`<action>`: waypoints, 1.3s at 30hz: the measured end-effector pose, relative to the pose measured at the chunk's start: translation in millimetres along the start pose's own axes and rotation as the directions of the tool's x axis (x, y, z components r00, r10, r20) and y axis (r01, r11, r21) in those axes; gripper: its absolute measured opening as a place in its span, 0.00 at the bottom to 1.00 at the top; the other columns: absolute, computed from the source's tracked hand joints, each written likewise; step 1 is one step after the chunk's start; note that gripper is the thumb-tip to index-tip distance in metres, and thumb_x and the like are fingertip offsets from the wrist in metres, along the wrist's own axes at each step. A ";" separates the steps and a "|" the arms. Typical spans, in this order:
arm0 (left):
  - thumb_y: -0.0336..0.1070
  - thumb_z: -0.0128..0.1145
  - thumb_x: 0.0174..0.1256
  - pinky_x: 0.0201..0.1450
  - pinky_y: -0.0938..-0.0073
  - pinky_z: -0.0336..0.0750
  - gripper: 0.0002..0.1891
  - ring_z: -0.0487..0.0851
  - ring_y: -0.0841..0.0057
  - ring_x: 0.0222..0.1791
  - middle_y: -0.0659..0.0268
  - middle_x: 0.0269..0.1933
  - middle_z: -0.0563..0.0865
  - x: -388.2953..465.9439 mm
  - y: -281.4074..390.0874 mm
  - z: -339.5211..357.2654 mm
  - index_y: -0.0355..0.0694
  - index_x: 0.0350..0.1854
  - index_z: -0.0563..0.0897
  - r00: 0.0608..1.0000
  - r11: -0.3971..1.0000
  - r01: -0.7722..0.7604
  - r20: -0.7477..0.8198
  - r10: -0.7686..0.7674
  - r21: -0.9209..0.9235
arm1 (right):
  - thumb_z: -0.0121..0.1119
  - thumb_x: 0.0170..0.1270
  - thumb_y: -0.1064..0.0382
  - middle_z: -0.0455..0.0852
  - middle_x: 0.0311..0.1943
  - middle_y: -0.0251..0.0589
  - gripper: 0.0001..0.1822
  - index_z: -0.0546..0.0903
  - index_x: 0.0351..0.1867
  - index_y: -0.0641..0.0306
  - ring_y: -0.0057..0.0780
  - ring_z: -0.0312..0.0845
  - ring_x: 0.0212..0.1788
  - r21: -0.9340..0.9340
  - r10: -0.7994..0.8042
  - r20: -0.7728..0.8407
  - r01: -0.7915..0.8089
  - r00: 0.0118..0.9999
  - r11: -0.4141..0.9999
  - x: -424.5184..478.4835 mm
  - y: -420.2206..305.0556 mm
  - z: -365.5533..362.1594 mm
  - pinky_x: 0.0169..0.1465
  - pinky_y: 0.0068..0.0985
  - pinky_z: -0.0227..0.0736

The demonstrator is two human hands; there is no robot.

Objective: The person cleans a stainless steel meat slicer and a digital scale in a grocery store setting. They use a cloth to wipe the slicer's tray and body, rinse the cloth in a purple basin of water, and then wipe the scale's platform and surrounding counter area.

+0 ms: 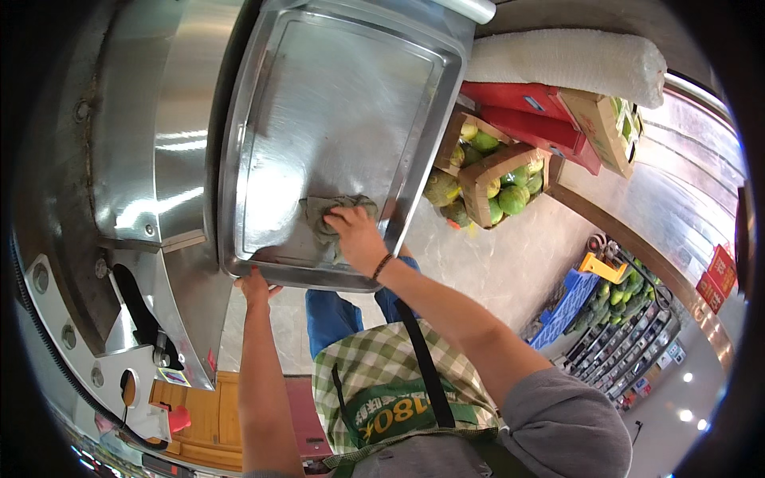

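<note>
A large rectangular stainless steel tray (346,119) with a raised rim lies before me. My right hand (358,236), with a dark bracelet at the wrist, presses a crumpled grey-green cloth (323,218) onto the tray's bottom, towards its near right corner. Its fingers are bent over the cloth. At the near left corner my left hand (257,287) grips the tray's rim, the thumb over the edge; the fingers beneath are partly hidden.
A stainless steel cabinet (185,125) borders the tray's left side. Cardboard boxes of green melons (514,199) stand on the floor at right, near red boxes (526,101) and a roll of bubble wrap (562,66). A blue crate (562,313) is farther right.
</note>
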State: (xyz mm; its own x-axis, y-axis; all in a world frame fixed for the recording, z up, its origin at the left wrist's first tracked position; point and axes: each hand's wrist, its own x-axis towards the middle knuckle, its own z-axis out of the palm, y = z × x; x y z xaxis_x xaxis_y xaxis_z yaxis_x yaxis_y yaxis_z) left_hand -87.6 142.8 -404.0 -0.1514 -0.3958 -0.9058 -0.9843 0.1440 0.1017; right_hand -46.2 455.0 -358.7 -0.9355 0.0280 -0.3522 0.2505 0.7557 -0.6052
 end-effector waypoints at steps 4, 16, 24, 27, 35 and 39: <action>0.46 0.56 0.85 0.44 0.39 0.96 0.32 0.90 0.47 0.54 0.44 0.72 0.73 18.6 -17.2 2.3 0.41 0.76 0.52 0.993 1.000 -0.026 -0.112 0.026 0.002 | 0.63 0.58 0.65 0.84 0.65 0.38 0.26 0.89 0.61 0.52 0.46 0.75 0.64 -0.262 -0.184 -0.240 0.119 0.953 0.958 70.9 46.2 -98.9 0.62 0.46 0.76; 0.45 0.53 0.83 0.45 0.37 0.96 0.29 0.84 0.43 0.65 0.40 0.73 0.69 -8.7 -4.8 11.3 0.33 0.69 0.53 0.992 0.998 -0.064 -0.111 0.061 -0.020 | 0.64 0.62 0.60 0.84 0.46 0.31 0.08 0.92 0.38 0.50 0.34 0.75 0.59 -0.758 -0.124 0.321 0.333 0.939 0.561 17.8 75.8 -86.3 0.60 0.40 0.69; 0.45 0.56 0.81 0.32 0.41 0.97 0.30 0.84 0.40 0.64 0.37 0.70 0.72 -1.4 -0.9 8.9 0.30 0.66 0.54 0.978 0.985 -0.170 -0.116 0.173 0.035 | 0.63 0.63 0.63 0.83 0.45 0.33 0.05 0.89 0.35 0.52 0.36 0.76 0.58 -0.862 -0.108 0.222 0.247 0.969 0.442 106.9 110.8 -167.1 0.57 0.39 0.68; 0.45 0.57 0.81 0.33 0.40 0.97 0.31 0.84 0.39 0.63 0.36 0.70 0.73 24.6 -17.6 4.6 0.29 0.66 0.54 0.981 0.993 -0.116 -0.159 0.113 -0.013 | 0.66 0.63 0.63 0.84 0.50 0.33 0.09 0.92 0.43 0.52 0.36 0.75 0.61 -0.858 -0.094 0.185 0.208 0.978 0.469 123.2 112.0 -172.1 0.58 0.41 0.67; 0.45 0.56 0.83 0.33 0.44 0.97 0.30 0.84 0.40 0.63 0.35 0.70 0.72 5.3 -1.4 9.2 0.29 0.66 0.54 0.982 0.994 -0.106 -0.156 0.104 -0.003 | 0.65 0.58 0.59 0.83 0.43 0.31 0.07 0.92 0.34 0.53 0.34 0.77 0.57 -0.632 -0.304 0.406 0.505 0.862 0.588 10.0 71.9 -68.7 0.60 0.41 0.70; 0.45 0.56 0.83 0.33 0.45 0.98 0.30 0.84 0.41 0.65 0.36 0.71 0.72 0.8 1.3 7.8 0.30 0.67 0.55 0.985 0.997 -0.072 -0.159 0.073 0.011 | 0.65 0.63 0.62 0.87 0.50 0.29 0.12 0.95 0.45 0.52 0.34 0.76 0.64 -0.820 -0.041 0.438 0.418 0.898 0.390 88.3 91.7 -146.6 0.62 0.44 0.68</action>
State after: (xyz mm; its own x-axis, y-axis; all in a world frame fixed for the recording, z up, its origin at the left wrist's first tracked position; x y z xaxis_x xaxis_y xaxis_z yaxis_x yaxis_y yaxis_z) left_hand -88.3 149.7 -407.7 -0.2352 -0.5236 -0.8189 -0.9698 0.1825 0.1619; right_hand -142.4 622.7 -340.6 -0.7410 -0.2924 -0.6045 -0.4977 0.8435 0.2022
